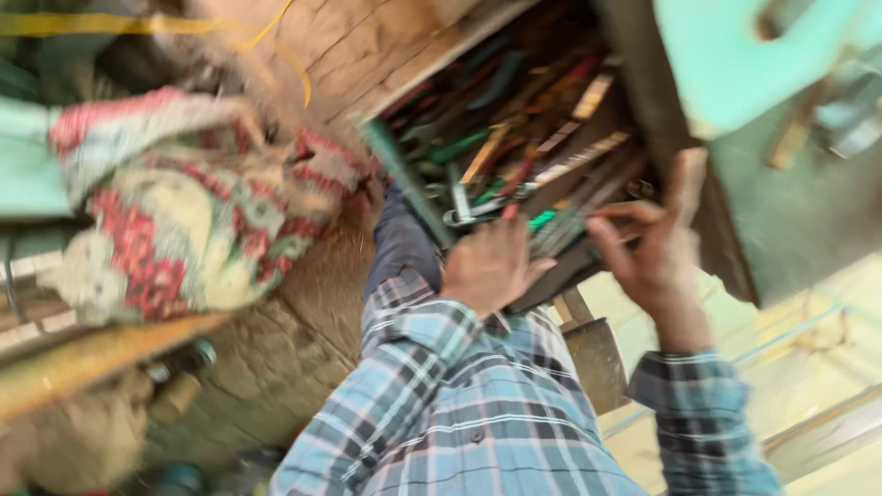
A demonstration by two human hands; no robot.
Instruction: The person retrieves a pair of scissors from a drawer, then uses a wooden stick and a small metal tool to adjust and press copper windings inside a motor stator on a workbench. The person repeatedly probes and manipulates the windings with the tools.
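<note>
Wooden and crammed, an open tool drawer (588, 138) is showing a jumble of pliers, files and green-handled tools (514, 174), all blurred. Both hands are reaching into its front edge. The left hand (491, 266) is resting knuckles-up on the heap; I cannot tell whether its fingers are gripping anything. The right hand (657, 248) is lying beside it with fingers (625, 213) spread and curling over thin metal pieces, thumb up against the drawer's side. Left of the drawer, a red patterned cloth (193, 220) is hanging over a ledge.
</note>
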